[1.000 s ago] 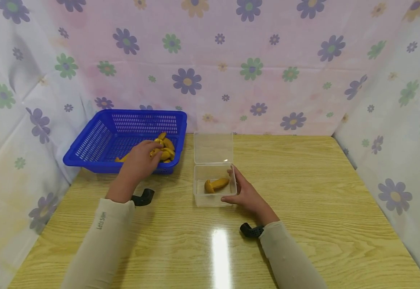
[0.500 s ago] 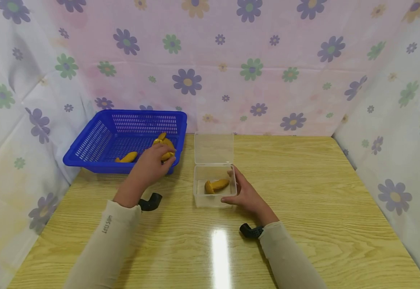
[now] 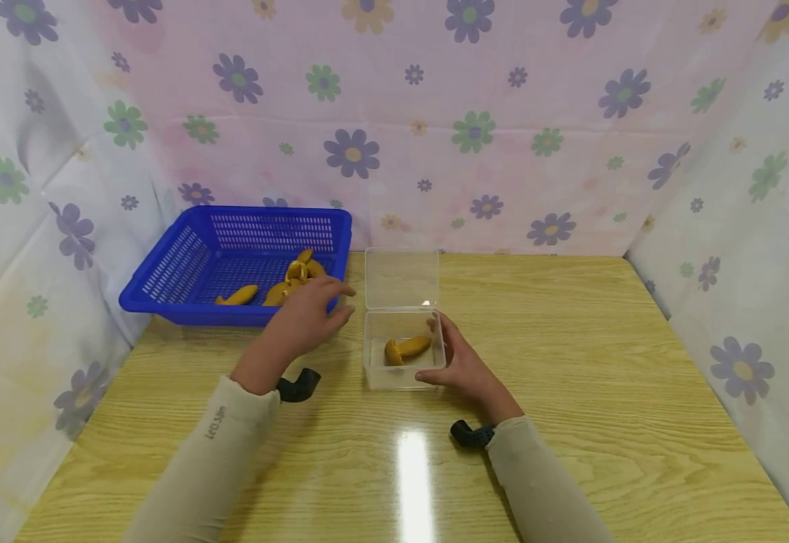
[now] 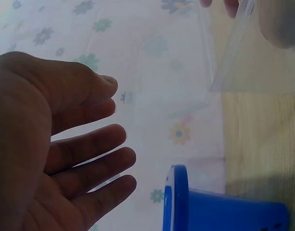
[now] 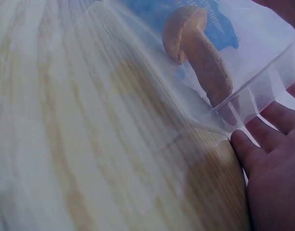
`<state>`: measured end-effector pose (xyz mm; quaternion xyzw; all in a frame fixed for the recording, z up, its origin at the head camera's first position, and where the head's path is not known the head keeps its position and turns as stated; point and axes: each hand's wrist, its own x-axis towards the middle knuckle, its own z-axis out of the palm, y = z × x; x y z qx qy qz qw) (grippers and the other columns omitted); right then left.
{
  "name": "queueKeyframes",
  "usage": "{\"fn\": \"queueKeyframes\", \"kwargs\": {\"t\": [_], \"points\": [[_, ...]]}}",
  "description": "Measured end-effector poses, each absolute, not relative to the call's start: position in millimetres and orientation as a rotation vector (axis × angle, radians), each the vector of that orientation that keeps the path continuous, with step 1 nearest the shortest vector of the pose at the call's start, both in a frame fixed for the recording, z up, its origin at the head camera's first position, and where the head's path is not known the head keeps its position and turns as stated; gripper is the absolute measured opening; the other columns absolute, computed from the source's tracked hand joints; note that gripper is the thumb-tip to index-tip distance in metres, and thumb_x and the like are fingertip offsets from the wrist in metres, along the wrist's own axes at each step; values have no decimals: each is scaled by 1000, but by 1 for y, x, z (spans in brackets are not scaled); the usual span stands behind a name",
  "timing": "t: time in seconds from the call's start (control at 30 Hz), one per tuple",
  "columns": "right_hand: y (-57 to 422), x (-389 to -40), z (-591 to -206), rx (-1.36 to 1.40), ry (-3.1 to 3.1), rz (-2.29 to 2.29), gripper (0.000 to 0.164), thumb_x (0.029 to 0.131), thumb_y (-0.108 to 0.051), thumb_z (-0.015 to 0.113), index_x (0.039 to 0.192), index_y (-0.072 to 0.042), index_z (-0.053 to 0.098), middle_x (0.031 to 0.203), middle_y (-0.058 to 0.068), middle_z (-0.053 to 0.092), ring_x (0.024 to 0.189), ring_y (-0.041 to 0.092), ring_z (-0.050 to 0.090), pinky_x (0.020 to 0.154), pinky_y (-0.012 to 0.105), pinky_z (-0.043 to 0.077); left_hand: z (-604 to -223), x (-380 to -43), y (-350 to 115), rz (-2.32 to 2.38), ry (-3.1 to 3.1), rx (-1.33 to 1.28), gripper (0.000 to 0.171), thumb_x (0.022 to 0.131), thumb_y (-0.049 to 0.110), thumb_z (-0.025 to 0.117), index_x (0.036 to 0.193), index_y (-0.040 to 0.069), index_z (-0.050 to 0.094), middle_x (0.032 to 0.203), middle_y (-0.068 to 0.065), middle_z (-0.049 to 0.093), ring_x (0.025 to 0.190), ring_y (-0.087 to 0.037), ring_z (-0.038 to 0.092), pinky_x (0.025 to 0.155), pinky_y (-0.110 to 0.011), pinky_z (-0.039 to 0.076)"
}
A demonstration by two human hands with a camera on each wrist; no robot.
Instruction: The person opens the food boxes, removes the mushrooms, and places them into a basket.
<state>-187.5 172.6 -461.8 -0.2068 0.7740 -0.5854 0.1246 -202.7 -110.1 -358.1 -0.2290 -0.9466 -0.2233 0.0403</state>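
My left hand (image 3: 308,315) hovers by the near right rim of the blue basket (image 3: 164,308), fingers slightly bent. In the left wrist view its palm and fingers (image 4: 89,148) have nothing between them. Several yellow-brown mushrooms (image 3: 297,270) lie piled in the basket's right part, partly hidden by that hand. A single mushroom (image 3: 239,295) lies apart to their left. My right hand (image 3: 464,363) grips the right side of a clear plastic box (image 3: 394,378), thumb at the front corner, fingers along the side. One mushroom (image 3: 409,347) lies inside the box, its cap towards the left.
The box's clear lid (image 3: 402,279) stands raised at its back. A wood-grain table (image 3: 571,362) carries basket and box, with flowered cloth (image 3: 394,113) hanging behind and at both sides. A black curved device (image 3: 299,385) sits at each wrist.
My left hand has moved right, from above the mushrooms to the basket's right rim, uncovering the single mushroom and part of the pile. The right hand and the box have stayed put.
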Motion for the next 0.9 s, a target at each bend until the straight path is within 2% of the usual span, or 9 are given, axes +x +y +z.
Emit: {"fn": "queueKeyframes", "kwargs": {"t": [0.13, 0.27, 0.47, 0.67, 0.9], "points": [[174, -190, -469, -596, 2295, -1664, 113, 76, -9, 82, 157, -13, 3, 158, 21, 21, 149, 35, 18, 119, 54, 19, -362, -202, -102, -667, -2885, -781, 31, 94, 21, 64, 119, 3, 65, 121, -16, 64, 112, -33, 61, 96, -48, 51], [176, -197, -485, -578, 2316, -1649, 117, 76, -13, 83, 157, -21, -1, 159, 15, 21, 149, 33, 16, 119, 54, 18, -366, -202, -96, -634, -2856, -846, 29, 93, 21, 65, 117, 5, 66, 117, -14, 65, 107, -30, 63, 91, -45, 53], [177, -200, -493, -560, 2326, -1665, 116, 75, -20, 84, 156, -33, 2, 158, 8, 25, 149, 29, 21, 118, 54, 23, -368, -201, -87, -646, -2902, -925, 31, 93, 22, 65, 120, 6, 65, 122, -13, 63, 110, -30, 62, 94, -45, 53], [177, -200, -494, -550, 2318, -1677, 118, 73, -28, 86, 156, -33, 4, 158, 6, 26, 147, 31, 23, 115, 56, 29, -372, -201, -76, -571, -2999, -1021, 33, 93, 25, 65, 122, 9, 65, 126, -11, 62, 116, -28, 60, 101, -44, 49], [177, -200, -495, -553, 2336, -1657, 118, 73, -31, 86, 157, -31, 4, 158, 5, 27, 148, 28, 23, 116, 56, 27, -379, -202, -65, -521, -2988, -1131, 30, 92, 20, 66, 119, 7, 67, 120, -10, 65, 111, -27, 62, 99, -43, 50]]}}
